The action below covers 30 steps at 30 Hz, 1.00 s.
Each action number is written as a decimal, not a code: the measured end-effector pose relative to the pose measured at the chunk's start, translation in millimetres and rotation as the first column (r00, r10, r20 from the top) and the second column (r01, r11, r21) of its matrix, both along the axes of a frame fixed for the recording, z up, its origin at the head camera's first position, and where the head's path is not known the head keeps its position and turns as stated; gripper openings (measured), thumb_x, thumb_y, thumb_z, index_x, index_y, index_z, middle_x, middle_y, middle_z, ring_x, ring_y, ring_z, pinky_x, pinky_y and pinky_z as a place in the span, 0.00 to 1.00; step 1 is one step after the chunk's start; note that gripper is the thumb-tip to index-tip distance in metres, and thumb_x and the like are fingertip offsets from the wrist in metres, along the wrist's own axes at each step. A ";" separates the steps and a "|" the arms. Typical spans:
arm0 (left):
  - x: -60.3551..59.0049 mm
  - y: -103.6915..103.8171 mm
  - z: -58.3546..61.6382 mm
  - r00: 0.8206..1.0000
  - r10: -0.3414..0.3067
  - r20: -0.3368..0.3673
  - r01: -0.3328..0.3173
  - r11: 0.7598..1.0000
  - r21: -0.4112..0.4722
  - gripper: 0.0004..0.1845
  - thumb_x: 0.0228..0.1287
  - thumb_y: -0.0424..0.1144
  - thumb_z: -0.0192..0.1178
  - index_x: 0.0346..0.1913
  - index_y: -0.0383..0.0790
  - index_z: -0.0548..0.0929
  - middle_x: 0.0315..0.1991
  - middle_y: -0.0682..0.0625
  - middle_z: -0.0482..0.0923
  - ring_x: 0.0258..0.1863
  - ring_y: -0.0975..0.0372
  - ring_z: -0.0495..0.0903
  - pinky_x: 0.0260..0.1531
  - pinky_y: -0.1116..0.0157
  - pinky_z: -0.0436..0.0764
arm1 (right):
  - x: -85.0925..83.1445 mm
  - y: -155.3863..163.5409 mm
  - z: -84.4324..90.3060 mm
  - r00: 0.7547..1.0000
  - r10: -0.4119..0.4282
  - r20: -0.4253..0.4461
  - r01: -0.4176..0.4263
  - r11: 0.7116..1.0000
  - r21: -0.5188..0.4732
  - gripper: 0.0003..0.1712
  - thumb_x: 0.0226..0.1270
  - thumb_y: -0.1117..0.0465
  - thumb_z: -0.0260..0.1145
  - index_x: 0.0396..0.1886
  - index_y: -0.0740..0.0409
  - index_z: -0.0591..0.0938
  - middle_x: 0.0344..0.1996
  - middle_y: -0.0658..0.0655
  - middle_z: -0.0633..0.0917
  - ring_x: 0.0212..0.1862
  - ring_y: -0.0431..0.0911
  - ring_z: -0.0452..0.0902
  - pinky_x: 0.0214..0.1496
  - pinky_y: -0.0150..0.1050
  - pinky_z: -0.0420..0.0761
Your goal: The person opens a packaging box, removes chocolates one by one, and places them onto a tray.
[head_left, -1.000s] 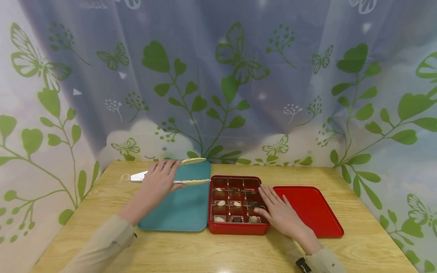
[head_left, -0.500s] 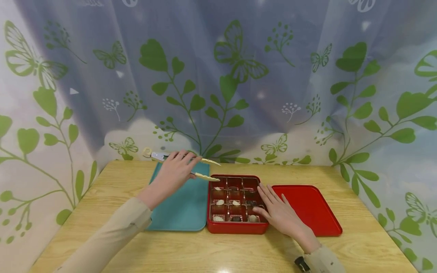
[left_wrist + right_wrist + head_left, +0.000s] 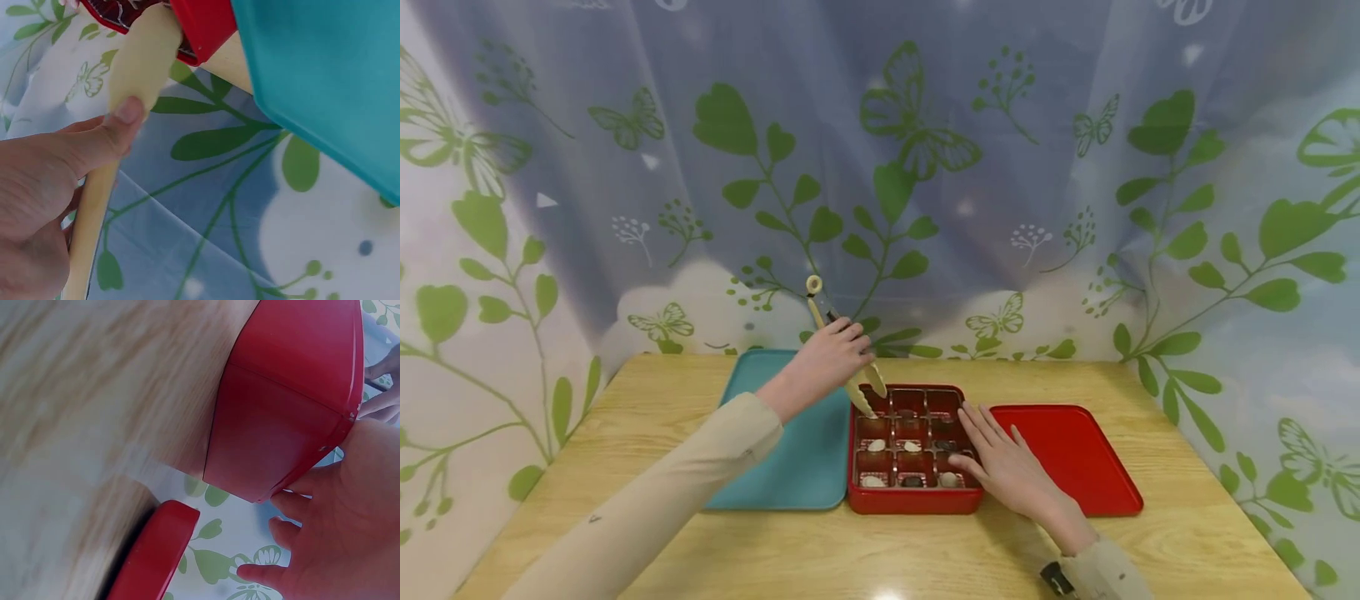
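In the head view my left hand (image 3: 829,364) grips a pair of tongs (image 3: 859,397) with cream scalloped tips. The tongs slant down, ring end up at the back, tips at the back-left compartment of a divided red box (image 3: 917,502). Whether anything lies between the tips, I cannot tell. Close up, my left thumb (image 3: 128,111) presses along one cream arm of the tongs. With fingers extended, my right hand (image 3: 1018,471) rests against the box's right rim. Small pale pieces (image 3: 876,446) and dark pieces (image 3: 913,482) sit in several compartments.
Touching the box's left side is a blue-green tray (image 3: 790,467). A red lid (image 3: 1075,454) lies flat on the wooden table (image 3: 790,554), to the right and partly behind my right hand. A leaf-and-butterfly patterned curtain (image 3: 955,250) hangs behind the table's back edge.
My left hand has moved right from above the tray to the box. The tongs have swung from nearly level to steeply down, and their tips are closer together. My right hand stays put.
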State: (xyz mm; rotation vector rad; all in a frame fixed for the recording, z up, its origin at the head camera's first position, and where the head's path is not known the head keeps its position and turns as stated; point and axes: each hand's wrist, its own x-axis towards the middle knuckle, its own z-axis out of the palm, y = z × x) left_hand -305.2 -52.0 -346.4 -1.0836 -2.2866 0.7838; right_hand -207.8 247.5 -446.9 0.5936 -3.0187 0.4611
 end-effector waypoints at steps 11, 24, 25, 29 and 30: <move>-1.3 37.5 4.9 0.998 0.053 -0.023 -0.057 0.980 -0.192 0.07 0.68 0.42 0.67 0.45 0.57 0.91 0.53 0.61 0.84 0.56 0.62 0.76 0.60 0.64 0.71 | -0.3 -0.6 -0.7 1.000 -0.004 0.002 0.004 1.000 0.014 0.47 0.77 0.36 0.52 0.82 0.59 0.53 0.81 0.58 0.49 0.81 0.59 0.44 0.75 0.71 0.49; -4.4 45.8 -12.2 0.992 0.111 0.060 -0.098 0.978 -0.185 0.05 0.66 0.43 0.69 0.42 0.56 0.91 0.52 0.62 0.85 0.59 0.63 0.76 0.62 0.63 0.71 | -0.6 -0.7 -1.6 1.000 -0.004 0.010 0.004 1.000 0.006 0.48 0.76 0.35 0.52 0.82 0.58 0.52 0.82 0.58 0.49 0.81 0.60 0.44 0.75 0.71 0.49; -4.3 43.8 -12.6 0.993 0.103 0.057 -0.093 0.981 -0.168 0.05 0.65 0.42 0.69 0.41 0.56 0.91 0.51 0.62 0.85 0.58 0.63 0.77 0.62 0.63 0.71 | -0.7 -0.7 -1.6 1.000 -0.007 0.013 0.007 1.000 0.007 0.48 0.76 0.34 0.52 0.82 0.58 0.52 0.82 0.57 0.48 0.81 0.59 0.44 0.75 0.71 0.48; -2.2 32.7 -12.1 0.996 0.075 0.040 -0.072 0.994 -0.085 0.06 0.64 0.42 0.71 0.42 0.56 0.91 0.50 0.59 0.85 0.57 0.61 0.77 0.63 0.61 0.72 | -0.9 0.3 -1.5 1.000 -0.012 0.018 0.012 1.000 0.013 0.48 0.76 0.34 0.51 0.83 0.57 0.51 0.82 0.56 0.47 0.81 0.58 0.43 0.75 0.70 0.48; -1.7 29.3 -11.7 0.997 0.070 0.036 -0.068 0.996 -0.065 0.07 0.64 0.42 0.71 0.43 0.56 0.91 0.50 0.59 0.85 0.57 0.60 0.77 0.62 0.61 0.72 | -0.9 0.7 -1.5 1.000 -0.014 0.017 0.014 1.000 0.011 0.48 0.76 0.35 0.52 0.83 0.57 0.51 0.82 0.57 0.48 0.81 0.58 0.43 0.75 0.70 0.48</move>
